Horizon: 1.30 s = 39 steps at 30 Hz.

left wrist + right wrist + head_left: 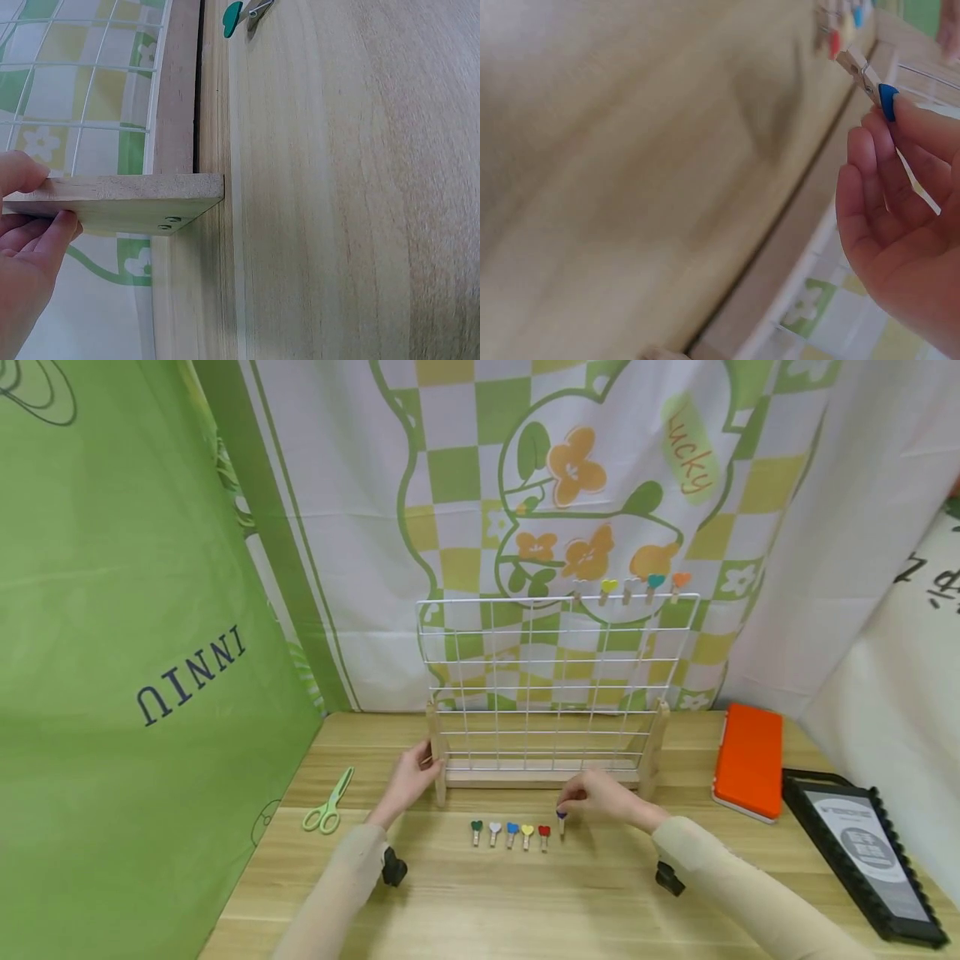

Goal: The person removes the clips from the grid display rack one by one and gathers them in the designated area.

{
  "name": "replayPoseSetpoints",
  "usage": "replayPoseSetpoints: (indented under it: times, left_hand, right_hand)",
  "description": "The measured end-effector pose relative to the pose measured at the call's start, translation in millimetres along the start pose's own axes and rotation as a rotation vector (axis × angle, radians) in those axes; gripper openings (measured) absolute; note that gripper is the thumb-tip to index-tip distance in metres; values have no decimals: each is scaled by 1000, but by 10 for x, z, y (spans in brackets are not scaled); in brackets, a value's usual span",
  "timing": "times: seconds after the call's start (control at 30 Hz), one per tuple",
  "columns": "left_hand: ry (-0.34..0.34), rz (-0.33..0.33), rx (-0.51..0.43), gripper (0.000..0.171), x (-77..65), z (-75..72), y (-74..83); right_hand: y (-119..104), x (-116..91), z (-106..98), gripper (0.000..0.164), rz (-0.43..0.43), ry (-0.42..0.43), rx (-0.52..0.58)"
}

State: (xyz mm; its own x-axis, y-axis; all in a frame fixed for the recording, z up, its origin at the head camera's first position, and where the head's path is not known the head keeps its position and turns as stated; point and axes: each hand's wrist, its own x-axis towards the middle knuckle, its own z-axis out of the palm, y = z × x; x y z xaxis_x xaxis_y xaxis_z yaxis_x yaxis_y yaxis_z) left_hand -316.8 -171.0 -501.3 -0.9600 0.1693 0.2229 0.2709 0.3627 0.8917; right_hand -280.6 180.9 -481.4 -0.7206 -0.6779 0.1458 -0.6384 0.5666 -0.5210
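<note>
My left hand (408, 779) grips the left wooden post (127, 191) of a white wire grid rack, thumb on one side and fingers on the other. Between thumb and fingertips my right hand (606, 796) pinches a small wooden clothespin (865, 78) by its dark blue-purple heart, the wooden end pointing away from the palm. In the head view it is at the right end of a row of heart clothespins on the table: green, white, blue, yellow and a red one (543, 837). Several more, including a teal heart clothespin (656, 585), are clipped along the grid's top wire (495, 601).
Light green scissors (327, 806) lie left of the rack. At the right are an orange-red case (748, 762) and a black-framed tablet-like board (862, 852). A patterned curtain (337, 527) hangs close behind the rack, and a green cloth (150, 568) hangs along the left.
</note>
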Motion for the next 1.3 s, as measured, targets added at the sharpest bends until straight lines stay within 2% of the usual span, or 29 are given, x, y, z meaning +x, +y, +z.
replayPoseSetpoints:
  times: [0.33,0.47,0.63,0.9,1.0,1.1,1.2,1.3]
  left_hand:
    - [4,-10,0,51,7,12,-5]
    - [10,-12,11,50,7,19,-13]
    - [6,-6,17,50,6,12,-15]
    - [-9,-3,7,51,0,-1,3]
    - [-13,-1,3,52,-7,1,2]
    - [-12,0,-4,53,9,4,-6]
    - [-6,0,-4,53,9,9,-13]
    - [-7,-5,-7,53,2,13,-8]
  right_hand:
    - [93,-25,235,12,63,-64,113]
    - [94,-31,269,13,81,-72,136]
    - [93,-29,298,13,58,-61,126]
    - [119,-29,267,12,75,-58,122]
    - [90,-33,210,13,75,-59,109]
    - [25,-10,70,15,76,-47,79]
    - [-97,45,-164,14,48,-4,53]
    - [-289,107,-491,13,13,68,24]
